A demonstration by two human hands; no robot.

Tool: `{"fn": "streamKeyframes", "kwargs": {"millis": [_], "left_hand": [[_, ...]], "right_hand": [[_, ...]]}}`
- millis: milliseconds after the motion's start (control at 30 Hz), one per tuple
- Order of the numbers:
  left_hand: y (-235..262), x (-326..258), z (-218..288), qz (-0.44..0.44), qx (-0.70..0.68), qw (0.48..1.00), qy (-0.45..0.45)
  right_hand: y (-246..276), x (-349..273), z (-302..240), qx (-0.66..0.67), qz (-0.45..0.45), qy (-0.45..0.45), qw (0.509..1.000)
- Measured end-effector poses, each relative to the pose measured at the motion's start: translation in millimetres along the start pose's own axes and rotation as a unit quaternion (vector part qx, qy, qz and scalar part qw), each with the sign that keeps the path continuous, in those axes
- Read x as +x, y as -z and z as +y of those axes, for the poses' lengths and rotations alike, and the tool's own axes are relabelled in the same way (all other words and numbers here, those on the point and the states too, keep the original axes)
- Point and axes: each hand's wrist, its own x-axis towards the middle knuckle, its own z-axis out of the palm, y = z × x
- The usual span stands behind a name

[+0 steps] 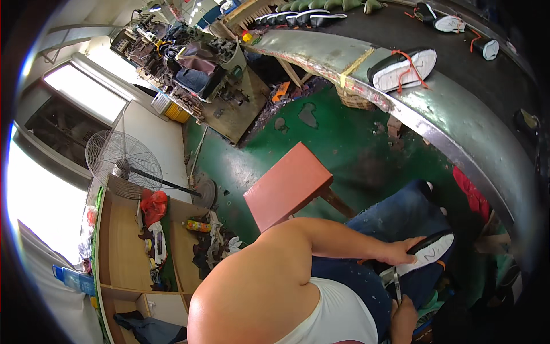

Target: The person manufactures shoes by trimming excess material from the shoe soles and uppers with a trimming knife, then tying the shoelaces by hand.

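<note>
In my lap lies a black shoe with a white sole (432, 252), its sole turned up and dark squiggly marks drawn on it. My left hand (402, 251) is closed around the shoe's side, thumb on the sole. Just below it, my right hand (404, 317) grips a slim metal tool (397, 286), whose upper end reaches to the shoe's near end. I cannot tell whether it is a knife or scissors. My fingers partly hide its lower part. Jeans (366, 275) lie under the shoe, and an orange lace shows beside it.
A long metal-edged bench (475, 132) curves along the right, with a shoe with orange laces (404, 69) and more shoes farther back. A red-brown stool (289, 186) stands ahead. To the left are a fan (123, 163), a wooden shelf (123, 241) and a machine (223, 92).
</note>
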Motion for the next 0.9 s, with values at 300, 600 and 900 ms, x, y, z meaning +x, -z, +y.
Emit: {"fn": "streamKeyframes", "kwargs": {"millis": [300,600,900], "left_hand": [[-8,-12,-81,-0.084,0.253,0.96,-0.083],[29,-25,0,-0.142,0.137,0.98,-0.012],[24,20,18,0.041,0.159,0.985,-0.058]], "right_hand": [[-10,0,76,0.265,-0.175,-0.043,0.947],[27,47,19,0.312,0.224,0.013,0.923],[50,33,50,0.295,0.093,-0.098,0.946]]}}
